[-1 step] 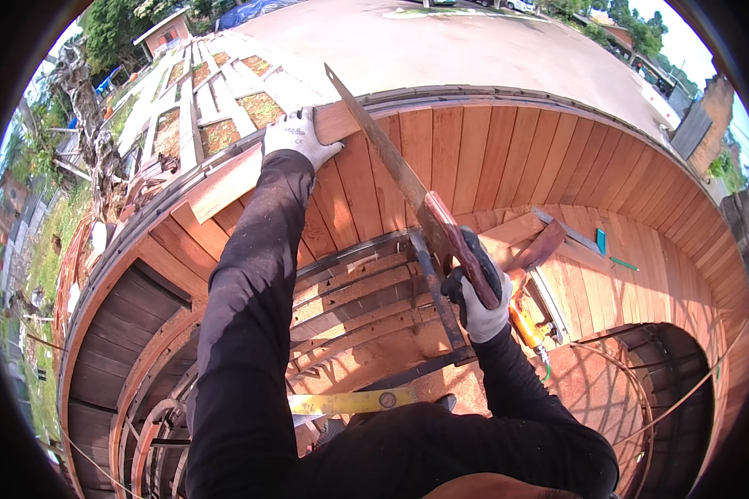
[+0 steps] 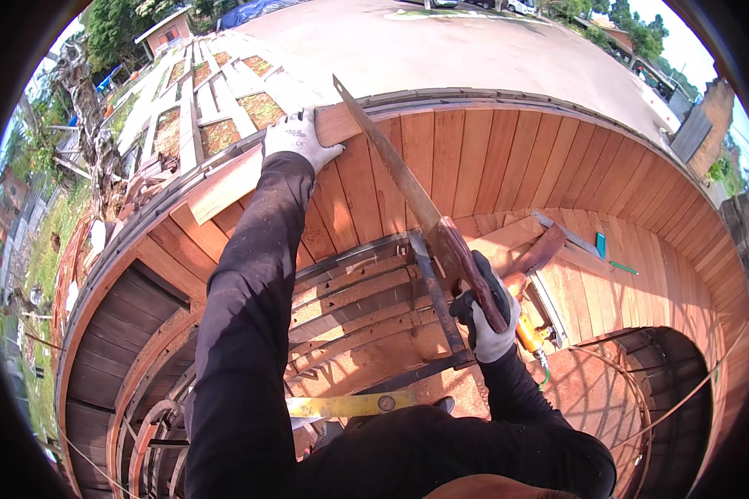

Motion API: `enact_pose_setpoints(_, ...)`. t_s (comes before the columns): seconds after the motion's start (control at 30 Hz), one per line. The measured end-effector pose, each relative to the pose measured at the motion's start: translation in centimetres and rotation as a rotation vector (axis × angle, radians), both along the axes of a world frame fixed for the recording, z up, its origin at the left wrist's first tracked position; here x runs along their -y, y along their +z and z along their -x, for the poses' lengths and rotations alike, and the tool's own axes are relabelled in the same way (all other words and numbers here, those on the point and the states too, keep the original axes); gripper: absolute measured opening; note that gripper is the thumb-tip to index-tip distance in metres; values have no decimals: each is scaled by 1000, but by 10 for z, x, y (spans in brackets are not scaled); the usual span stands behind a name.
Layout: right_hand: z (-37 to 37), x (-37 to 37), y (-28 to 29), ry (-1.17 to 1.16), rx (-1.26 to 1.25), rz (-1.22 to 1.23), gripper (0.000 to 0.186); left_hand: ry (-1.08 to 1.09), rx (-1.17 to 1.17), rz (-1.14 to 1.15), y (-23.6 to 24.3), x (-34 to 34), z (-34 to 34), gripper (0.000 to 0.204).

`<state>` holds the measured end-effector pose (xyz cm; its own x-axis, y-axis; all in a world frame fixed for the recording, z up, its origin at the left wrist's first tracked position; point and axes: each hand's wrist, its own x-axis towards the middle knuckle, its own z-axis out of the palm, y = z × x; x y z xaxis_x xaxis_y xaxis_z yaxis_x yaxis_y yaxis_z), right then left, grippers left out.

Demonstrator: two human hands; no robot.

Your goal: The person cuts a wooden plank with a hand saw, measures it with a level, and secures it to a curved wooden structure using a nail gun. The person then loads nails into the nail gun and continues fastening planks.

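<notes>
My left hand point(image 2: 302, 140), in a pale glove, grips a loose wooden plank point(image 2: 226, 188) laid along the curved rim, its fingers over the far edge and its thumb out to the right. In my right hand point(image 2: 489, 320), also gloved, is the brown handle of a handsaw point(image 2: 397, 173). The long blade slants up and left, crossing the plank's right end just right of my left thumb. Its tip reaches past the rim. How deep the teeth sit in the wood cannot be made out.
A yellow spirit level point(image 2: 349, 405) lies close to my body. An orange tool point(image 2: 528, 335) with a green hose rests right of my right hand. Near it are a metal square point(image 2: 567, 231) and a teal piece point(image 2: 600, 244). Open ribs point(image 2: 362, 287) show below the planking.
The saw and my right hand have shifted slightly down and right, toward me. My left hand stays on the plank.
</notes>
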<state>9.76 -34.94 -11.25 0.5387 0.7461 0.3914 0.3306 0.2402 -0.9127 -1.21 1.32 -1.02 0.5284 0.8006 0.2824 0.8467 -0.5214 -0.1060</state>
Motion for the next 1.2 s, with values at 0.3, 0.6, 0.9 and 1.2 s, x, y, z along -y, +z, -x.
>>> enact_pose_setpoints(0.3, -24, -80, -4, -161, 315, -124, 52, -48, 67, -23, 9, 5, -10, 89)
enact_pose_setpoints(0.6, -15, -16, -15, 9, -34, -57, 63, -42, 76, -35, -2, -3, -8, 87)
enact_pose_setpoints(0.9, -7, 3, -17, -17, -59, 4, 67, -40, 74, -51, 0, -6, -7, 88)
enact_pose_setpoints(1.2, -15, -98, 26, -29, 179, -212, 48, -48, 24, -53, 6, 2, -11, 91)
